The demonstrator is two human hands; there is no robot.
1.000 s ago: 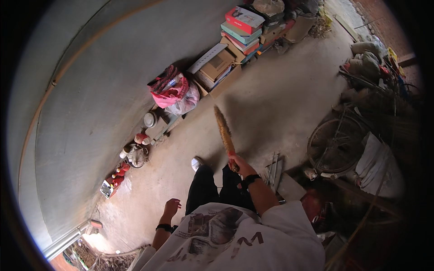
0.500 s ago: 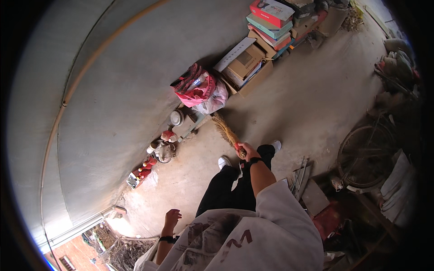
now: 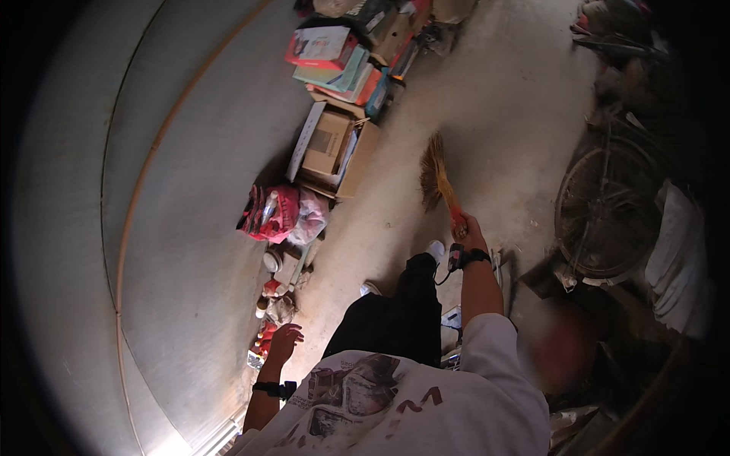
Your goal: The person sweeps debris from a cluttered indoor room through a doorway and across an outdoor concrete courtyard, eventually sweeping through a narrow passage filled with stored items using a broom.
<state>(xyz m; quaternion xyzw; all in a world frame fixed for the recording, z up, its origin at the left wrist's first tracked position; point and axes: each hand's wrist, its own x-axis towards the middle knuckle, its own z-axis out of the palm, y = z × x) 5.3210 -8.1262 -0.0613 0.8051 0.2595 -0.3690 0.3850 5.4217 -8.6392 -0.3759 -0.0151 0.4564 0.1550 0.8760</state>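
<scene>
A short straw hand broom [image 3: 434,181] with a red-wrapped grip points away from me over the concrete floor. My right hand [image 3: 472,236] is closed round its handle, and a black band sits on that wrist. The bristles fan out to the left; whether they touch the floor I cannot tell. On the left my left hand [image 3: 285,342] hangs empty, its fingers loosely bent and a little apart. Beyond it, small jars and red items stand along the wall, near a pink bag [image 3: 280,213].
An open cardboard box [image 3: 357,163] and a stack of shoe boxes [image 3: 327,57] line the left wall [image 3: 182,190]. To the right stand a bicycle wheel [image 3: 601,213] and pale sacks [image 3: 669,258] among dark clutter. My shoe [image 3: 436,249] is on the floor [image 3: 502,144].
My view has turned to the right. The broom has swung right and away from the bags by the wall, still in my right hand. My left hand stays low and empty.
</scene>
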